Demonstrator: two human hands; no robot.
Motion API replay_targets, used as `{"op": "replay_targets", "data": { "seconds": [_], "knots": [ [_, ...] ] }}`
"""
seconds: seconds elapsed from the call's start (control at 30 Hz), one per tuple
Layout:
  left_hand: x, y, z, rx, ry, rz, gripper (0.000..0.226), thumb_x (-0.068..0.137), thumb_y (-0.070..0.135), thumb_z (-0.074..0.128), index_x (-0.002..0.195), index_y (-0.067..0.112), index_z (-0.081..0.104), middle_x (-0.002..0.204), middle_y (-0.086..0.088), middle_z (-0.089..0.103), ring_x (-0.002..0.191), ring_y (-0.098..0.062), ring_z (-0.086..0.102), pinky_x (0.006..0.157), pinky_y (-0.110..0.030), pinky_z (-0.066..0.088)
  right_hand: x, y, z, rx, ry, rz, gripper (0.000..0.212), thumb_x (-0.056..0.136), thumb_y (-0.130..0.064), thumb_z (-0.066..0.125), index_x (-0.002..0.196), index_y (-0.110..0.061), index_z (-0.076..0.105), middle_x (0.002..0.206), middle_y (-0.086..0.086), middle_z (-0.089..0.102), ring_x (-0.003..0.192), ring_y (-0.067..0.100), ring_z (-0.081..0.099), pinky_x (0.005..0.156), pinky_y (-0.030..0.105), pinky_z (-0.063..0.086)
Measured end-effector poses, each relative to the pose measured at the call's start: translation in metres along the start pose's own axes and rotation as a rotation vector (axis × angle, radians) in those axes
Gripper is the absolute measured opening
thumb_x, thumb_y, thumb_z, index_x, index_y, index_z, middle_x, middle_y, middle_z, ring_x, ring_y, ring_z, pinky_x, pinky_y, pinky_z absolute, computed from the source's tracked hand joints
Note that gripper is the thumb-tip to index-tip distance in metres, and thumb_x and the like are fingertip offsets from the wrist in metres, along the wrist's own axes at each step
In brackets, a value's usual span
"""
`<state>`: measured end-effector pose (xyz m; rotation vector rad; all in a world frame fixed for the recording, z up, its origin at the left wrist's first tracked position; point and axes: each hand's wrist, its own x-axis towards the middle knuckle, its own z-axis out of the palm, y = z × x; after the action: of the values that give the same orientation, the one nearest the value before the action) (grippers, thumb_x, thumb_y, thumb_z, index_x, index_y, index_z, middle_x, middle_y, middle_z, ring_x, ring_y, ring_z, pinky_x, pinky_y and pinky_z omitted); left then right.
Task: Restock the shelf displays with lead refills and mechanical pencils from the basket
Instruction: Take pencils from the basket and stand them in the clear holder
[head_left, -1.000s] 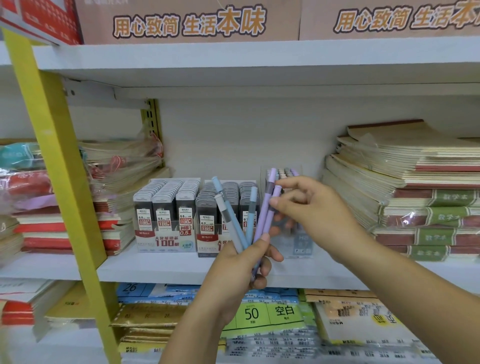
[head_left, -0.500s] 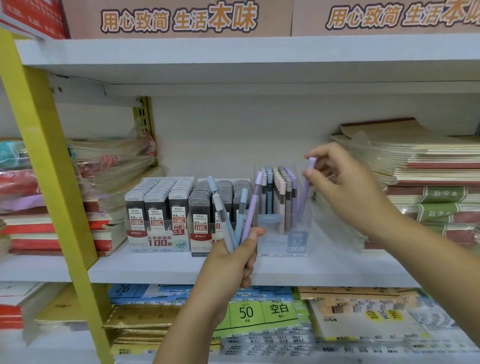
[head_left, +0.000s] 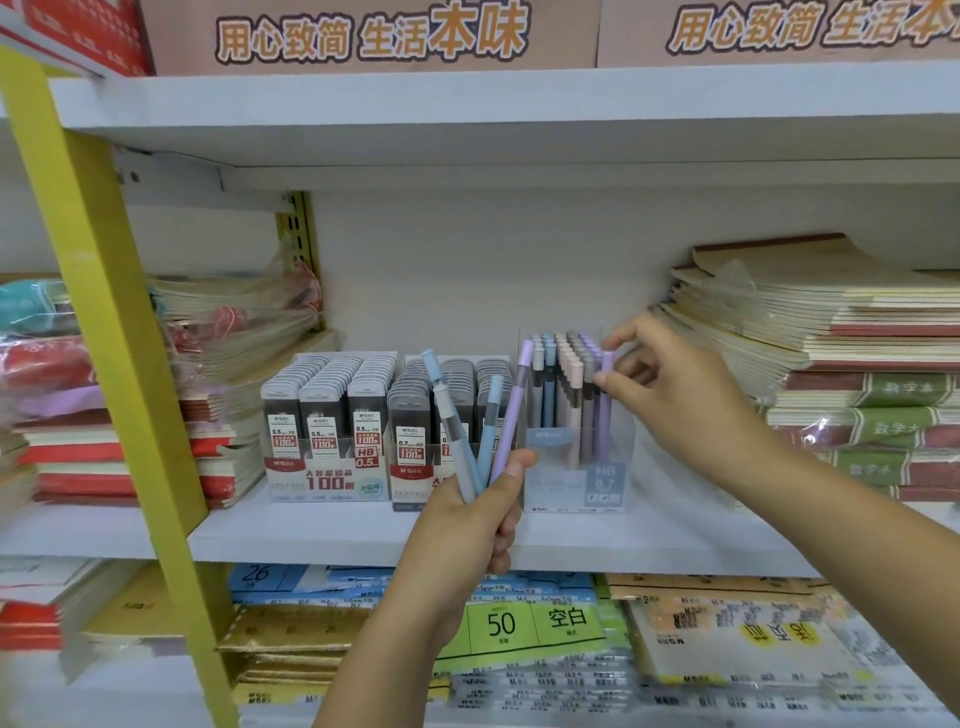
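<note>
My left hand (head_left: 467, 530) grips a fan of several mechanical pencils (head_left: 483, 415), blue, grey and purple, in front of the shelf. My right hand (head_left: 675, 395) pinches the top of a purple pencil (head_left: 604, 415), which stands upright at the right side of the clear pencil display box (head_left: 571, 483). The box holds several upright pencils in pastel colours. Left of it stand two display cartons of lead refills, a 0.5 one (head_left: 327, 415) and a 0.7 one (head_left: 415, 421), both packed with dark cases. The basket is out of view.
Stacks of notebooks (head_left: 857, 364) press close on the right of the pencil box. Plastic-wrapped notebooks (head_left: 234, 322) lie at the left behind a yellow upright (head_left: 104, 312). The white shelf board (head_left: 311, 535) has paper packs (head_left: 519, 623) on the level below.
My right hand drew one purple pencil out of the left hand's bundle, carried it right, and has lowered it into the right side of the display box. The left hand has barely moved.
</note>
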<state>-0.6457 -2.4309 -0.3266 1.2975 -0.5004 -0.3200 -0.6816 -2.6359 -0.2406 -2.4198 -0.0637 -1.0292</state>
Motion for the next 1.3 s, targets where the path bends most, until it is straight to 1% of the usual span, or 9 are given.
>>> {"op": "replay_targets", "data": {
  "seconds": [0.17, 0.23, 0.4, 0.5, 0.63, 0.77, 0.97, 1.13, 1.3],
  "knots": [
    [-0.002, 0.004, 0.000, 0.004, -0.069, 0.005, 0.019, 0.098, 0.036, 0.058, 0.105, 0.036, 0.076, 0.062, 0.005, 0.040, 0.051, -0.009, 0.034, 0.047, -0.021, 0.034, -0.008, -0.006, 0.005, -0.111, 0.169, -0.056, 0.014, 0.091, -0.028, 0.062, 0.104, -0.029, 0.058, 0.095, -0.012, 0.044, 0.081, 0.002, 0.047, 0.066, 0.011, 0.034],
    [-0.003, 0.005, 0.002, 0.007, -0.100, 0.012, 0.020, 0.099, 0.034, 0.057, 0.107, 0.035, 0.075, 0.063, 0.004, 0.038, 0.052, -0.010, 0.033, 0.047, -0.021, 0.032, -0.011, -0.019, 0.006, 0.075, 0.193, -0.084, 0.012, 0.091, -0.030, 0.060, 0.103, -0.032, 0.059, 0.086, -0.014, 0.053, 0.077, 0.000, 0.051, 0.065, 0.010, 0.040],
    [-0.005, 0.004, 0.006, 0.020, -0.174, 0.005, 0.020, 0.100, 0.032, 0.057, 0.108, 0.036, 0.075, 0.062, 0.006, 0.039, 0.051, -0.009, 0.034, 0.047, -0.021, 0.032, -0.015, -0.044, 0.018, 0.595, -0.107, 0.173, 0.029, 0.092, -0.018, 0.063, 0.119, -0.025, 0.059, 0.084, 0.000, 0.074, 0.074, 0.011, 0.067, 0.065, 0.023, 0.050],
    [-0.004, 0.002, 0.005, 0.000, -0.159, -0.011, 0.018, 0.099, 0.031, 0.059, 0.109, 0.037, 0.074, 0.061, 0.008, 0.042, 0.050, -0.008, 0.036, 0.046, -0.021, 0.034, -0.014, -0.043, 0.007, 0.682, 0.041, 0.167, 0.023, 0.094, -0.010, 0.059, 0.114, -0.022, 0.058, 0.084, 0.004, 0.074, 0.072, 0.010, 0.069, 0.057, 0.020, 0.052],
    [-0.002, 0.001, -0.002, 0.050, -0.060, 0.011, 0.010, 0.096, 0.033, 0.062, 0.103, 0.038, 0.069, 0.061, 0.009, 0.042, 0.047, -0.008, 0.036, 0.043, -0.019, 0.033, -0.004, -0.028, -0.028, 0.502, 0.288, -0.004, 0.027, 0.097, -0.010, 0.054, 0.108, -0.034, 0.053, 0.085, 0.002, 0.070, 0.082, 0.014, 0.069, 0.062, 0.024, 0.053],
    [-0.001, 0.000, -0.004, 0.095, -0.015, 0.044, 0.011, 0.094, 0.042, 0.060, 0.097, 0.031, 0.063, 0.057, 0.013, 0.041, 0.046, -0.006, 0.033, 0.042, -0.018, 0.031, -0.001, -0.015, -0.031, 0.264, 0.175, -0.043, 0.030, 0.095, -0.011, 0.057, 0.106, -0.038, 0.053, 0.089, 0.006, 0.066, 0.085, 0.022, 0.064, 0.076, 0.042, 0.054],
    [-0.001, 0.000, -0.001, 0.061, 0.018, 0.046, 0.014, 0.099, 0.039, 0.055, 0.089, 0.036, 0.064, 0.059, 0.011, 0.040, 0.046, -0.007, 0.031, 0.042, -0.021, 0.029, -0.011, -0.004, -0.015, 0.081, -0.015, -0.008, 0.025, 0.092, -0.022, 0.061, 0.110, -0.038, 0.055, 0.083, -0.011, 0.067, 0.078, 0.001, 0.062, 0.070, 0.026, 0.053],
    [0.000, 0.000, -0.002, 0.027, 0.033, 0.036, 0.011, 0.100, 0.036, 0.055, 0.095, 0.029, 0.063, 0.060, 0.008, 0.045, 0.046, -0.007, 0.032, 0.042, -0.020, 0.029, -0.009, -0.005, -0.012, 0.110, -0.007, -0.008, 0.028, 0.090, -0.025, 0.063, 0.110, -0.040, 0.050, 0.078, -0.011, 0.067, 0.076, 0.003, 0.063, 0.072, 0.034, 0.056],
    [0.000, -0.001, -0.003, 0.060, 0.050, 0.064, 0.015, 0.099, 0.039, 0.056, 0.101, 0.025, 0.061, 0.065, 0.002, 0.059, 0.046, -0.009, 0.042, 0.041, -0.020, 0.033, -0.006, 0.000, -0.008, 0.075, -0.030, 0.024, 0.031, 0.088, -0.023, 0.068, 0.101, -0.041, 0.046, 0.083, -0.010, 0.063, 0.075, 0.003, 0.062, 0.067, 0.030, 0.056]
  ]
}}
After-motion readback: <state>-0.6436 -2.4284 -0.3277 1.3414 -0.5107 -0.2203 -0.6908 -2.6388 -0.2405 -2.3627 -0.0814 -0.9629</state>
